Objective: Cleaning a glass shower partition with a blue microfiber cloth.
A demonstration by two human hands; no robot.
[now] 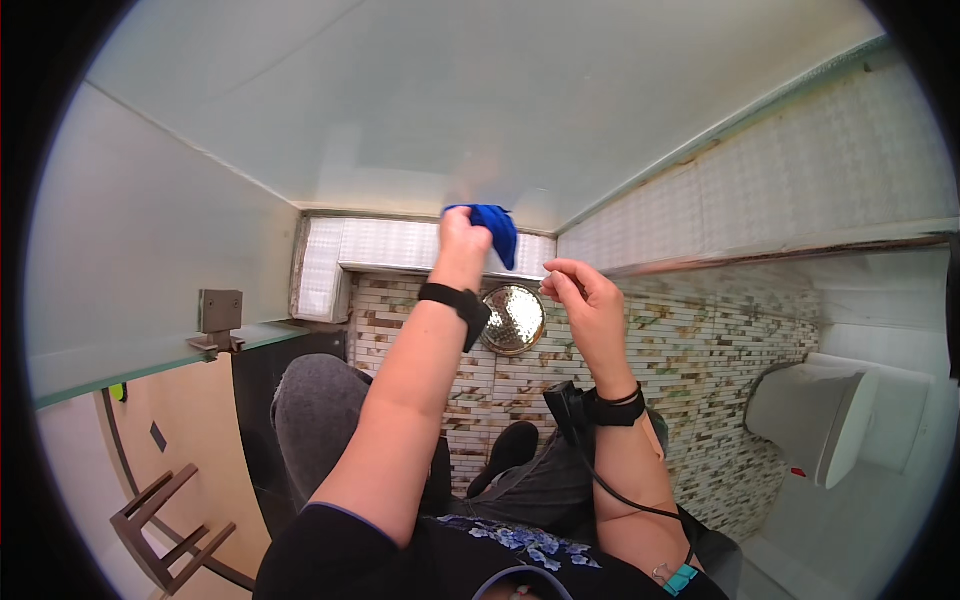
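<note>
My left hand (463, 234) grips a bunched blue cloth (496, 229) at the foot of a pale, glossy panel (450, 105). Part of the cloth hangs over a ledge of white textured tile (390, 238); whether it presses on the panel I cannot tell. A faint reflection shows in the panel above that hand. To the right, my right hand (589, 296) hovers with loosely curled fingers, a small gap between thumb and forefinger, and nothing visible in it. Between my forearms, a round, shiny, dimpled metal-looking disc (514, 321) lies at the floor, partly behind the left wrist strap.
Mosaic tile (660, 337) spreads below and to the right. A metal hinge (220, 319) joins glass at left, above a brown handle (165, 525). Along the right runs a tiled strip (787, 172); beyond it stands a white rounded fixture (806, 424). A cable (630, 499) trails along my right forearm.
</note>
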